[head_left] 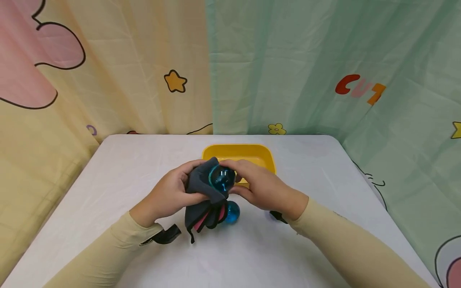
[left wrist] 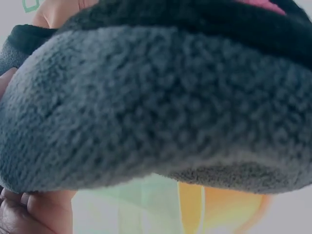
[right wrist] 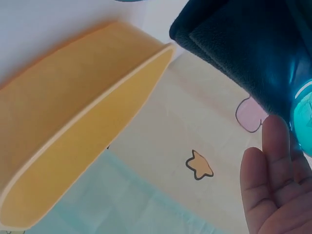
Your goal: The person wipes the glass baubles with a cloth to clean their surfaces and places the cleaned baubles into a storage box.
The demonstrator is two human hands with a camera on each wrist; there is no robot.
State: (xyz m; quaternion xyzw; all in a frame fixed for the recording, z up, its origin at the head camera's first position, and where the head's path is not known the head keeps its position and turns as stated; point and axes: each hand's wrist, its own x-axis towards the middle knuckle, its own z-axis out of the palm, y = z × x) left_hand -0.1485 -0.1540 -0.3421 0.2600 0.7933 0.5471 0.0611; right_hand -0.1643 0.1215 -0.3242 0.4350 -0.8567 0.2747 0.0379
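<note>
My left hand [head_left: 173, 196] grips a dark grey fleecy cloth item [head_left: 199, 180], its thumb in front and fingers behind. Black and pink pieces [head_left: 201, 221] hang from the lower part of it. A clear blue ball [head_left: 222, 179] lies against the grey fabric, and my right hand [head_left: 261, 184] holds it from the right between thumb and fingers. Below, a second clear blue ball [head_left: 232, 212] sits beside the hanging pieces. Grey fleece [left wrist: 156, 102] fills most of the left wrist view. In the right wrist view, fingers [right wrist: 276, 151] reach up beside the shiny ball [right wrist: 304, 122].
A yellow tray [head_left: 266, 154] stands on the white table [head_left: 144, 156] just behind the hands, partly covered by them. Curtains [head_left: 281, 60] with printed shapes surround the table's back and sides. A black strap [head_left: 167, 235] sticks out at the left wrist.
</note>
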